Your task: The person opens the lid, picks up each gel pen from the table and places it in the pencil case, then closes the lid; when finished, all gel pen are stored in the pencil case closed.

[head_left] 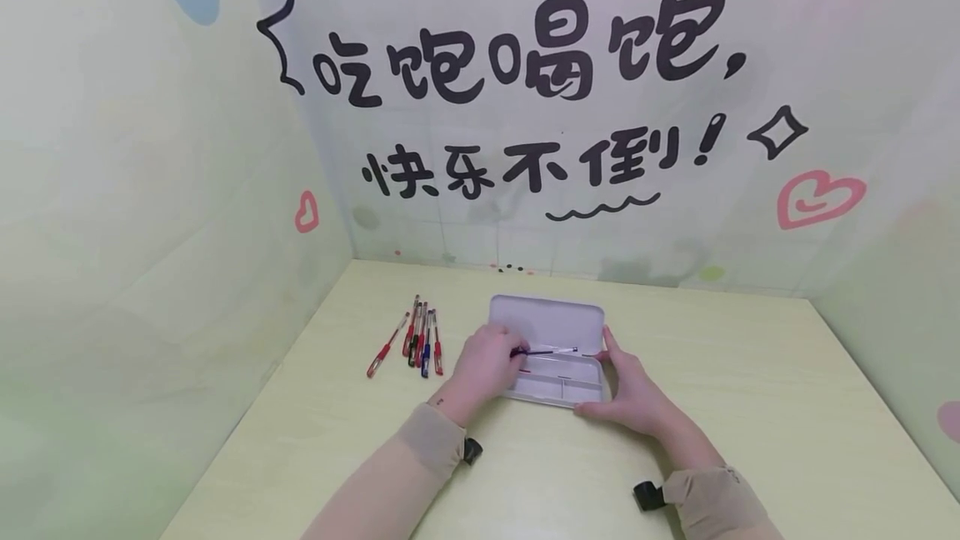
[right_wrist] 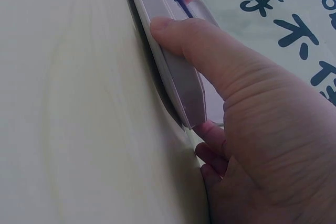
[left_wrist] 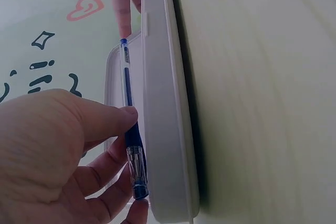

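A pale lilac pencil case (head_left: 551, 322) stands on the table with its lid raised at the back. My left hand (head_left: 486, 363) pinches a blue pen (left_wrist: 127, 85) between thumb and fingers. The pen lies level above the case's rear compartment, its clear tip end pointing right, as the head view shows. At the case's right end, my right hand (head_left: 637, 397) grips it, thumb against the front wall (right_wrist: 176, 69) and other fingers behind. Thin dividers split the tray into compartments. A short red strip (head_left: 525, 371) shows inside, partly hidden by my left hand.
Left of the case, several pens (head_left: 426, 348) with red, blue and black parts lie in a loose bunch. One red pen (head_left: 382, 357) slants at that bunch's left side. A printed backdrop (head_left: 465, 232) rises behind the light wooden table (head_left: 720, 357).
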Motion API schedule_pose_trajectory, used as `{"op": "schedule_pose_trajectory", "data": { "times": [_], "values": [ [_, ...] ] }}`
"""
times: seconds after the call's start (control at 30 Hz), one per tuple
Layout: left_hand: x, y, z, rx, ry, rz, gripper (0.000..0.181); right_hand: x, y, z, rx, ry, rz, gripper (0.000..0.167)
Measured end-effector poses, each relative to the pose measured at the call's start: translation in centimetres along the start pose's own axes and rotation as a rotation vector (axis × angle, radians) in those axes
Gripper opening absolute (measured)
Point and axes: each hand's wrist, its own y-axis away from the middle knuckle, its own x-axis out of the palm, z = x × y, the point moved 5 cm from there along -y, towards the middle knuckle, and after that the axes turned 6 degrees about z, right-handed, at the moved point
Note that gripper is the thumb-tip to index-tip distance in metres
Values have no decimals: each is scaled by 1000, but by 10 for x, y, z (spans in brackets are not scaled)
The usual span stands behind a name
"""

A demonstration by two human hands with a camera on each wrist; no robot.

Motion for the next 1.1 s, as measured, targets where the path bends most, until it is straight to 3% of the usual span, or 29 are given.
{"op": "schedule_pose_trajectory", "data": {
  "times": [0.5, 0.97, 1.1],
  "values": [
    [19, -2, 5, 1, 28, 67, 18, 0, 0, 1, -14, -3, -8, 148],
    [25, -1, 9, -23, 70, 74, 16, 1, -2, -3, -21, -12, -13, 148],
    [21, -2, 11, -18, 131, 64, 17, 0, -1, 0, -28, -14, -16, 147]
  ]
}}
